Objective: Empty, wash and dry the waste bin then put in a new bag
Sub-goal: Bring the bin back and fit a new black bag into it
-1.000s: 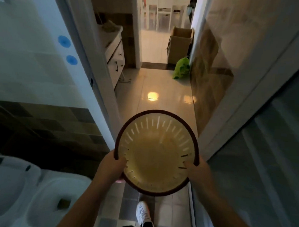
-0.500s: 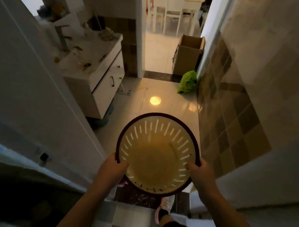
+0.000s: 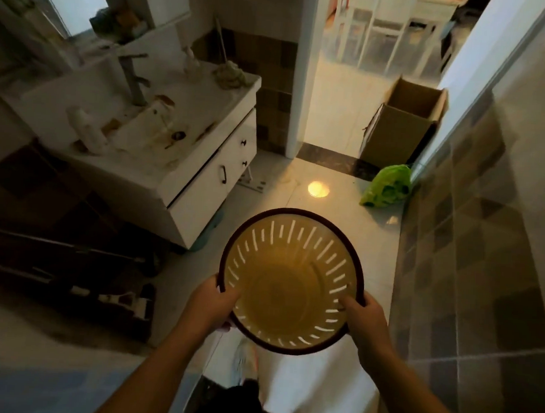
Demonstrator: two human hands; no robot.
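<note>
Bin [image 3: 288, 288]: yellow, slotted wall, dark rim, empty | left hand [image 3: 210, 303], right hand [image 3: 364, 319]: grip rim

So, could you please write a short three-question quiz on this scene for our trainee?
1. True or false: the waste bin has a bag in it.
2. How is the bin held? A) left hand only B) both hands, including the right hand, at the rim C) it stands on the floor
3. What green thing lies on the floor near the cardboard box?

Key: 1 false, no bag shows inside; 2 B; 3 a green bag.
</note>
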